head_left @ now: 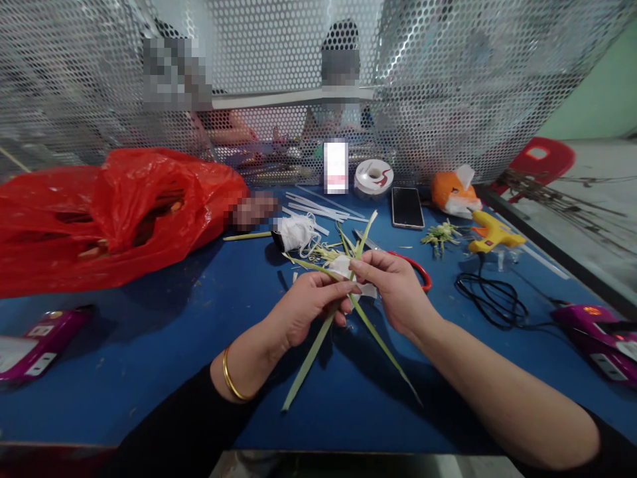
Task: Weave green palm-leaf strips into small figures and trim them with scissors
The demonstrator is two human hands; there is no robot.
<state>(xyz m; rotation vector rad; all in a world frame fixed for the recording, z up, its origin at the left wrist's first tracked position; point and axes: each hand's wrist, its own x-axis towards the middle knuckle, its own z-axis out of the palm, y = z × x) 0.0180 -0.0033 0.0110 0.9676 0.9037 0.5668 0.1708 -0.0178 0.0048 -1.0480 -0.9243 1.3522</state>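
My left hand [307, 307] and my right hand [391, 282] meet above the blue table [149, 338], both pinched on a crossed bunch of long green leaf strips [318, 345]. The strips fan upward past my fingers and trail down toward me. A bit of white material [343, 265] sits where the strips cross, at my fingertips. A gold bangle [229, 378] circles my left wrist.
A red plastic bag [114, 212] fills the left. A white thread bundle [296, 232], red-handled scissors [421, 269], phone [407, 207], tape roll [373, 176], yellow glue gun [492, 234] with black cord [490, 299] lie behind. Purple devices [40, 338] [597, 332] flank me. Two people sit beyond the perforated screen [448, 86].
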